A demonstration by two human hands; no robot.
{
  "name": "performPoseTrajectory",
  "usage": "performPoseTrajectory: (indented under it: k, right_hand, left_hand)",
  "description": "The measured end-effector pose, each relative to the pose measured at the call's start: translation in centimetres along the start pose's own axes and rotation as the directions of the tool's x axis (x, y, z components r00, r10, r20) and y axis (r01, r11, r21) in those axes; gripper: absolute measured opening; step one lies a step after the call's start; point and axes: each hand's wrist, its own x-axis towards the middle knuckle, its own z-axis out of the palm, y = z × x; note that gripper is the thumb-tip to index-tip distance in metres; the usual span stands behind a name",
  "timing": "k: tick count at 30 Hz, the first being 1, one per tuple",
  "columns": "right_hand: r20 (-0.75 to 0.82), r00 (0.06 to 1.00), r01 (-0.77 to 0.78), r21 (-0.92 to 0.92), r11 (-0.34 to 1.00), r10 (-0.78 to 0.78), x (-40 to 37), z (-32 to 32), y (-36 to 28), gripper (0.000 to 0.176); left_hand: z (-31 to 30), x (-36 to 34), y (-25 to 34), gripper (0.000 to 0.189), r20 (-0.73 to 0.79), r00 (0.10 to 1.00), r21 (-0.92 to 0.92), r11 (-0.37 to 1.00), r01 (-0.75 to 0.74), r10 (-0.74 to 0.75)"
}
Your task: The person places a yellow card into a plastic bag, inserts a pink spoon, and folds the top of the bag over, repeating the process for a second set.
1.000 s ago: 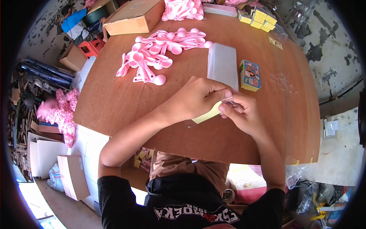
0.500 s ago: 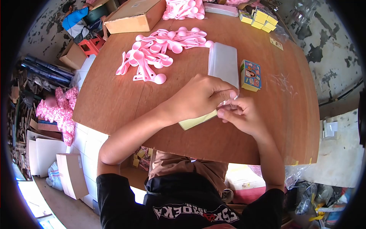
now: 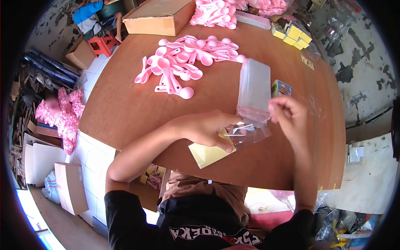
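Observation:
My left hand [image 3: 208, 130] is closed on a clear plastic bag [image 3: 252, 134] together with a pale yellow card [image 3: 211, 153], near the table's front edge. Whether the card lies inside the bag is hard to see. To its right, my right hand [image 3: 291, 118] is raised with thumb and fingertips pressed together; anything between them is too small to make out. A stack of clear plastic bags [image 3: 255, 83] lies just beyond both hands. Behind my right hand, a stack of colourful printed cards [image 3: 282, 88] is partly hidden.
Pink plastic spoons [image 3: 183, 58] lie heaped on the wooden table [image 3: 137, 112]. A cardboard box [image 3: 156, 18], more spoons [image 3: 213, 12] and yellow card stacks [image 3: 295, 35] stand at the far side. Thin clear strips [image 3: 312, 106] lie at right. Another person [image 3: 87, 18] sits at far left.
My hands have separated: the right moved right and up, away from the bag. My left hand stays on the bag and card, now lower, with more of both showing.

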Motion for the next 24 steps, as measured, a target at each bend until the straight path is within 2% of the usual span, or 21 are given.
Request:
performPoseTrajectory:
  k: [1, 3, 4, 5, 7, 8, 10, 11, 13, 17, 19, 20, 22, 24]
  right_hand:
    - [0.006, 1.000, 0.000, -0.005, 1.000, 0.000, 1.6, 0.4, 0.0, 0.008]
    - [0.016, 0.988, 0.154, -0.255, 0.955, -0.155, 5.5, 1.6, -0.2, 0.009]
    - [0.061, 0.974, 0.226, -0.329, 0.917, -0.218, 7.6, 2.4, 0.4, 0.010]
    - [0.112, 0.953, 0.301, -0.396, 0.867, -0.280, 9.9, 3.4, 1.0, 0.012]
    - [0.260, 0.876, 0.483, -0.486, 0.728, -0.408, 13.7, 5.7, 1.1, 0.014]
    - [0.262, 0.874, 0.486, -0.485, 0.727, -0.409, 15.3, 6.7, 1.4, 0.014]
    - [0.442, 0.825, 0.553, -0.759, 0.343, -0.351, 17.8, 8.4, 2.5, 0.025]
    - [0.442, 0.825, 0.553, -0.759, 0.343, -0.352, 18.7, 9.1, 3.2, 0.025]
    - [0.503, 0.845, 0.530, -0.833, 0.158, -0.183, 20.1, 10.3, 3.8, 0.023]
    - [0.453, 0.872, 0.486, -0.847, 0.217, -0.186, 20.2, 10.8, 3.9, 0.020]
    - [0.281, 0.871, 0.460, -0.754, 0.469, -0.403, 18.7, 10.1, 3.3, 0.012]
    - [0.276, 0.877, 0.448, -0.763, 0.465, -0.393, 17.6, 9.3, 2.9, 0.012]
    - [0.094, 0.941, 0.327, -0.507, 0.797, -0.326, 14.9, 7.4, 1.4, 0.018]
    - [-0.026, 0.975, 0.210, -0.204, 0.956, -0.220, 10.6, 4.8, -0.4, 0.024]
  left_hand:
    - [0.1, 0.0, -0.6, 0.048, -0.006, 1.000, -0.004, 1.000, -0.003, 0.003]
    - [0.4, 0.1, -1.4, 0.058, 0.025, 0.998, 0.027, 0.998, -0.058, 0.057]
    - [0.1, 0.0, -0.8, 0.062, 0.097, 0.995, 0.047, 0.999, -0.012, 0.007]
    - [0.3, 0.1, -1.3, 0.062, 0.091, 0.996, 0.047, 0.999, -0.013, 0.009]
    - [1.3, 0.2, -2.6, 0.063, 0.094, 0.993, -0.027, 0.997, -0.067, 0.069]
    - [1.2, 0.0, -2.0, 0.059, 0.084, 0.992, -0.020, 0.996, -0.089, 0.090]
    - [1.4, 0.0, -2.1, 0.056, 0.092, 0.992, -0.018, 0.996, -0.085, 0.087]
    - [1.4, 0.0, -2.2, 0.053, 0.102, 0.991, -0.016, 0.997, -0.082, 0.083]
    - [1.4, 0.0, -2.4, 0.052, 0.099, 0.991, -0.032, 0.996, -0.085, 0.087]
    - [1.4, -0.2, -2.2, 0.048, 0.066, 0.993, -0.078, 0.993, -0.093, 0.098]
    - [1.4, -0.2, -2.1, 0.046, 0.045, 0.992, -0.051, 0.992, -0.117, 0.119]
    - [1.3, -0.2, -2.1, 0.045, 0.016, 0.991, -0.018, 0.991, -0.136, 0.136]
    - [1.1, -0.3, -1.8, 0.044, 0.000, 0.994, -0.018, 0.994, -0.112, 0.112]
    - [0.8, -0.3, -1.4, 0.043, -0.041, 0.999, -0.030, 0.999, -0.029, 0.027]
